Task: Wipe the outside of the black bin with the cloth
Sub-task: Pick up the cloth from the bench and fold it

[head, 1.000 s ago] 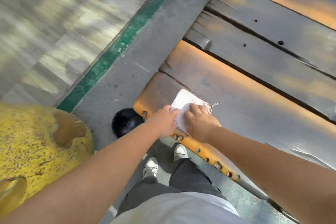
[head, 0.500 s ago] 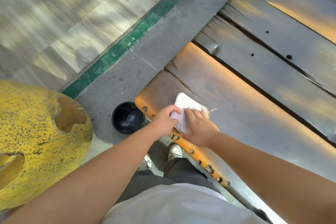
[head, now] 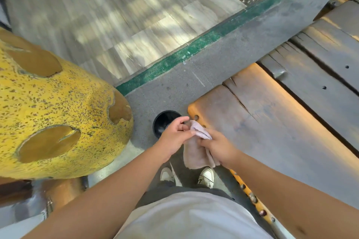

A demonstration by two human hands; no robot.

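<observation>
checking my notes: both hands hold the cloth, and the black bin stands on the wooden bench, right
Not quite. The head view shows the black bin standing on the grey floor beside the end of the wooden bench, not on it. The rest holds: the left hand and right hand both hold the cloth.

- We see a pale pinkish soft cloth (head: 196, 153), matt woven fabric, limp and creased where it hangs.
- Small round black bin (head: 165, 122): smooth plastic by the look, with a glossy sheen inside.
- Long worn wooden bench (head: 272, 122): weathered planks, cracked grain, grey matt top, orange varnish left along the edges, dark studs on the rim that look like metal.
- Big yellow speckled rounded sculpture (head: 58, 106): rough, gritty painted surface, smoother brown patches.
- Grey concrete ground (head: 223, 64): matt, fine-grained, with a scuffed green painted stripe (head: 174, 60).
- Pale streaked floor tiles (head: 116, 15): smooth, we think stone.
</observation>
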